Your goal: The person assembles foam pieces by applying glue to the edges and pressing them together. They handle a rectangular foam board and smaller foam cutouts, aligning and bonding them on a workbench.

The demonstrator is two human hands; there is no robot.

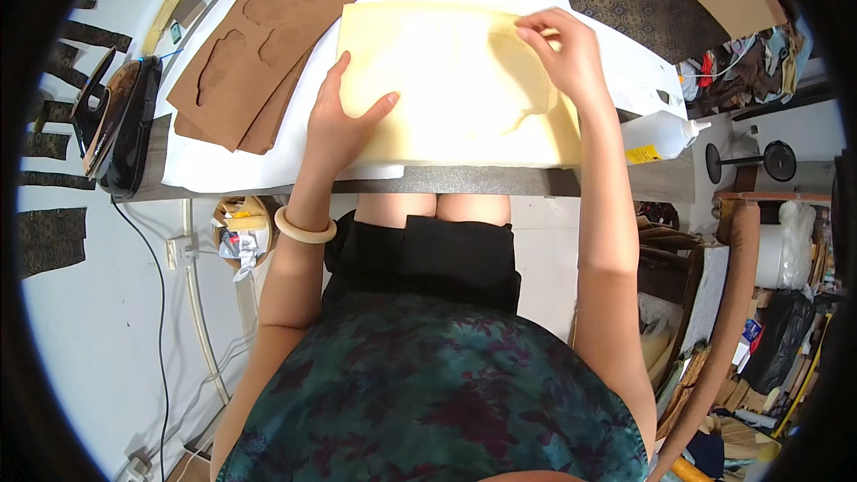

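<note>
From my seat far off, I've got the head view, looking straight down, and here's the yellow sheet (428,71), lying right in front on the table (464,181), white paper (201,161) beneath it! The two hands are well apart. On my left, the left hand (339,125) rests at the sheet's left side, thumb spread wide from the fingers, clamped on nothing, with a pale bangle (305,228) round the wrist. Across to the right hand (567,49), fingers bent in at the sheet's upper right, beside a curved outline; whether they pinch the material, I can't tell. Just left of the sheet, brown sheets (214,67) overlap, the top one showing rounded shapes. Over on the right, a white bottle (644,134) with a yellow label lies tilted, nozzle to the right, near the right forearm!
</note>
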